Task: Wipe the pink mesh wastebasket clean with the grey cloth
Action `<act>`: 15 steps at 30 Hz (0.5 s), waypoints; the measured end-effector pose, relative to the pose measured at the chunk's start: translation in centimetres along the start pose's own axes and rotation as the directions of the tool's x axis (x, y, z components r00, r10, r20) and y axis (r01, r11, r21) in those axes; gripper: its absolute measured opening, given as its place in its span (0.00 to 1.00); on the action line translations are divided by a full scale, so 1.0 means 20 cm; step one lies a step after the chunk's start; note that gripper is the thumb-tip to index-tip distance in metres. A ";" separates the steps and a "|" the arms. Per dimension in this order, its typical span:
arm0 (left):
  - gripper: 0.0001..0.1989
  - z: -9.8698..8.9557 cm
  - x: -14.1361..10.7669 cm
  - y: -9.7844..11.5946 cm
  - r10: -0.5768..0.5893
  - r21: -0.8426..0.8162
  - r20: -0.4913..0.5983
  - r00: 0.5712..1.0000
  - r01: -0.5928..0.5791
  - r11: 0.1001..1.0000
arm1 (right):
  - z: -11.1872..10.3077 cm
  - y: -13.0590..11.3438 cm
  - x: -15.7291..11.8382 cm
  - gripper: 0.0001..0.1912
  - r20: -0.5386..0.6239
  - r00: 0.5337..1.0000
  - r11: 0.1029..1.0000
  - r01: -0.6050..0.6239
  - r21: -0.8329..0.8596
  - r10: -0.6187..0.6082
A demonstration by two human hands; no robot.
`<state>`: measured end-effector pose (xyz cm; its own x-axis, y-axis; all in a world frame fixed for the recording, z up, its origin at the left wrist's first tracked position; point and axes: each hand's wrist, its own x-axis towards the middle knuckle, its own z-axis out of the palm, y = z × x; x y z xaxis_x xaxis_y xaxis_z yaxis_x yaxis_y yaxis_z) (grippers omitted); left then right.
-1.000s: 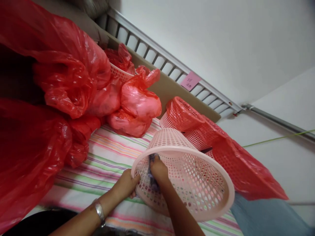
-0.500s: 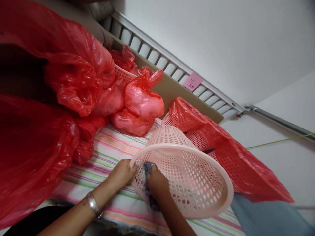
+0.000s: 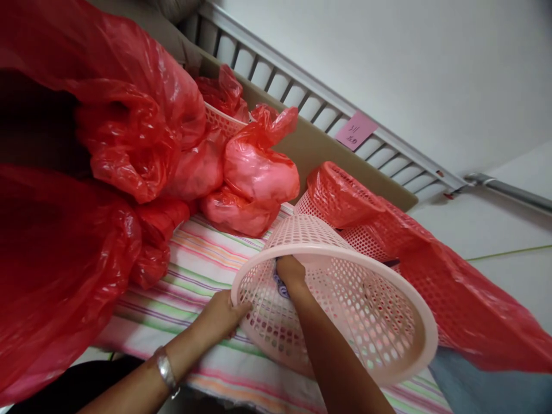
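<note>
A pink perforated basket (image 3: 310, 250) lies on its side on a striped cloth (image 3: 190, 310), its wide mouth facing me. My left hand (image 3: 224, 313) grips the left part of its rim, thumb inside and the other fingers outside. Inside the basket, my right hand (image 3: 292, 273) is closed on a bluish-grey cloth (image 3: 281, 286) against the inner wall, near the upper left of the rim. Part of that cloth is hidden by the hand.
Knotted red plastic bags (image 3: 261, 169) stand behind on the left, with larger red plastic (image 3: 64, 247) nearer. More baskets under red plastic (image 3: 431, 259) lie to the right. Behind is a railing (image 3: 310, 106) with a pink note (image 3: 356, 130).
My right hand has moved up and deeper into the basket with the cloth. My left hand still holds the rim. The view has shifted slightly, and the basket appears farther right.
</note>
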<state>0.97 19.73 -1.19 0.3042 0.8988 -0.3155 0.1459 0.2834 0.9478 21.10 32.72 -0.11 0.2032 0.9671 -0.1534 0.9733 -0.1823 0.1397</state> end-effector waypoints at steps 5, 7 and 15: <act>0.19 0.09 0.02 -0.07 -0.039 -0.120 0.060 0.997 0.046 0.992 | -0.02 0.01 -0.03 0.21 0.015 1.000 1.000 -0.018 0.022 0.018; 0.19 0.10 0.03 -0.08 -0.015 -0.131 0.037 0.999 0.020 0.991 | -0.03 -0.01 -0.10 0.22 0.025 0.999 0.999 -0.033 0.024 0.032; 0.19 0.12 0.02 -0.04 0.051 -0.131 -0.033 0.998 -0.055 0.990 | 0.03 -0.09 -0.77 0.17 0.005 0.995 0.994 0.097 0.059 -0.097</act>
<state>3.23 19.02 -2.11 0.2802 0.9227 -0.2647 0.0046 0.2745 0.9616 16.22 18.07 1.35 0.1079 0.9793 -0.1712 0.9930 -0.0980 0.0658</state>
